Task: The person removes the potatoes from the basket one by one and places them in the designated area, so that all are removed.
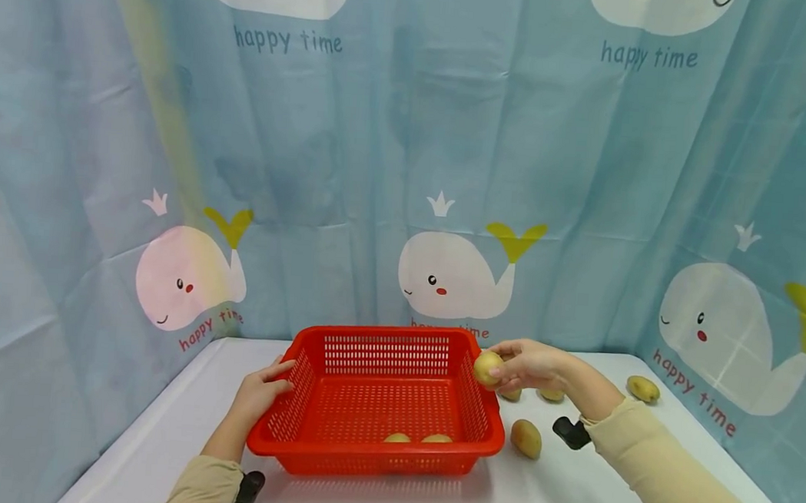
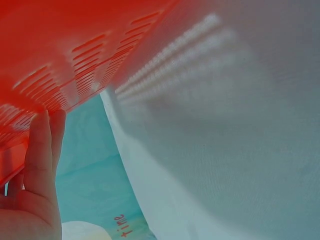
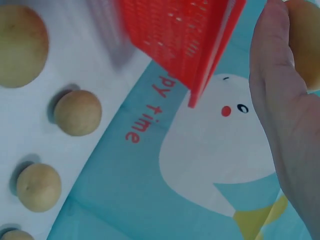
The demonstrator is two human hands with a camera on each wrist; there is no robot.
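Note:
A red plastic basket [image 1: 373,453] with slotted walls stands on the white table. Two potatoes [image 1: 437,438] show inside it near the front wall, partly hidden. My left hand [image 1: 260,395] grips the basket's left rim; in the left wrist view some of its fingers [image 2: 40,155] press against the outer wall. Over the right rim, my right hand [image 1: 531,365] holds a potato [image 1: 487,368] between thumb and fingers. That potato [image 3: 306,42] is cut off by the edge in the right wrist view.
Right of the basket lie several more potatoes: one close to its front corner [image 1: 526,438], one behind the right wrist [image 1: 552,395], and one at the far right [image 1: 643,388]. A blue whale-print curtain [image 1: 374,165] hangs around the table [image 1: 177,438].

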